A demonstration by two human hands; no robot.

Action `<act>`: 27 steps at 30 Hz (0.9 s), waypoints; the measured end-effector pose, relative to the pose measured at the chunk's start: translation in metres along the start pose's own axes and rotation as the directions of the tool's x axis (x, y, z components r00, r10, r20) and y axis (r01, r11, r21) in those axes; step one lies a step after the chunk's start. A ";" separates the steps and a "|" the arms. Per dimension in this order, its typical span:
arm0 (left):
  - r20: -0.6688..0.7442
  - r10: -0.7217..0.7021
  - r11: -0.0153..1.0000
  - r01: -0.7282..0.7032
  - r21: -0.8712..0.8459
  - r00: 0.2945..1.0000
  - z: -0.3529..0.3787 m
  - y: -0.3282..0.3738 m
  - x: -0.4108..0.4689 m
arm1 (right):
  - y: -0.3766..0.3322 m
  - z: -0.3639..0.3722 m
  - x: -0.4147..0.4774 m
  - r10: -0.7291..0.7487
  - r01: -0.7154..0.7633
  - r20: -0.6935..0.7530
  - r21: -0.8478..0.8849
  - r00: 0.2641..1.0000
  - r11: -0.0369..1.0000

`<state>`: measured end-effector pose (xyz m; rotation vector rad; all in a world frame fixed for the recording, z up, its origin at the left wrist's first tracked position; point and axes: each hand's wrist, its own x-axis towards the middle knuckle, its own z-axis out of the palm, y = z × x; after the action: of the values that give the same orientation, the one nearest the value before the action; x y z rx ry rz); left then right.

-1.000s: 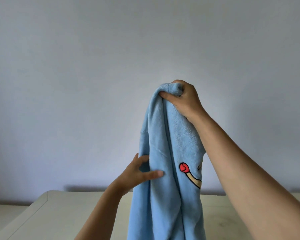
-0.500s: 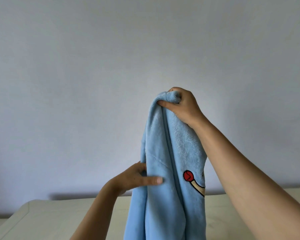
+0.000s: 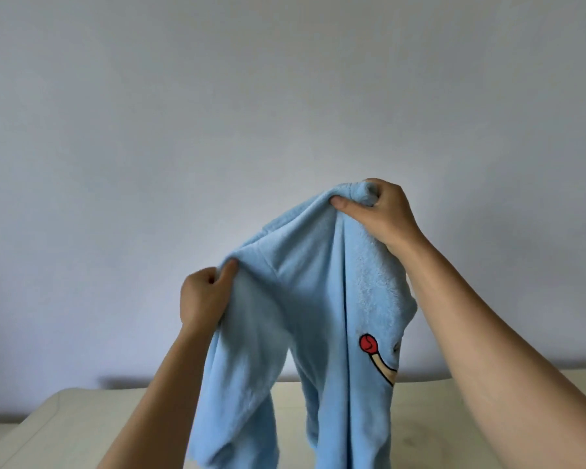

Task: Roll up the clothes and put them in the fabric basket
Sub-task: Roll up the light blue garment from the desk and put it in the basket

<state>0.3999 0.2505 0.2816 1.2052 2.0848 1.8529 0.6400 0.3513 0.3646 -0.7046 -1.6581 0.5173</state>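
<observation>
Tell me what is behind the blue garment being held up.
A plain wall and the far edge of a pale table show beside the blue garment. Whatever lies directly behind it is covered.

free: tabletop (image 3: 82, 421) left | blocking: hanging blue garment (image 3: 305, 299) centre

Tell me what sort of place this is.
Probably a plain room in a home, though little shows. A bare pale wall fills most of the view, a cream table stands against it, and both hands hold up a light blue fleece garment above the table.
</observation>
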 end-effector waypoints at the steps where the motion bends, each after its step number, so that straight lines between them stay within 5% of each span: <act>1: -0.053 0.004 1.000 -0.004 0.000 0.999 0.000 0.007 0.003 | -0.001 0.000 -0.002 0.041 -0.040 0.029 -0.012 0.999 0.999; 4: -0.109 -0.119 0.980 0.099 -0.174 0.987 0.005 0.024 0.011 | -0.011 -0.002 -0.008 0.179 -0.182 0.157 0.004 0.971 0.983; 9: 0.016 -0.243 0.879 0.227 -0.419 0.970 0.015 0.048 0.012 | -0.023 0.019 -0.014 0.348 -0.382 0.318 0.051 0.882 0.923; 13: 0.265 -0.024 0.865 0.153 -0.478 0.964 0.017 0.069 -0.012 | -0.029 0.046 -0.021 0.405 -0.518 0.411 0.214 0.817 0.828; 17: 0.558 0.281 0.872 0.035 -0.489 0.781 0.017 0.073 -0.024 | -0.035 0.058 -0.023 0.358 -0.585 0.513 0.395 0.780 0.709; 20: 0.475 0.271 0.941 -0.125 -0.315 0.837 0.017 0.062 -0.017 | -0.042 0.062 -0.031 0.266 -0.607 0.614 0.451 0.743 0.654; 22: 0.409 0.324 0.915 -0.172 -0.365 0.853 0.013 0.057 -0.016 | -0.041 0.061 -0.036 0.192 -0.548 0.597 0.498 0.779 0.672; 25: 0.314 0.261 0.888 -0.099 -0.450 0.913 0.005 0.063 -0.021 | -0.026 0.062 -0.043 0.200 -0.339 0.338 0.425 0.920 0.839; 27: 0.229 0.140 0.880 -0.015 -0.475 0.963 0.002 0.065 -0.019 | -0.005 0.062 -0.049 0.241 -0.307 0.251 0.269 0.937 0.913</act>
<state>0.4457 0.2370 0.3304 1.3195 1.3595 1.9515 0.5843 0.3164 0.3208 -0.6735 -1.6324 1.0616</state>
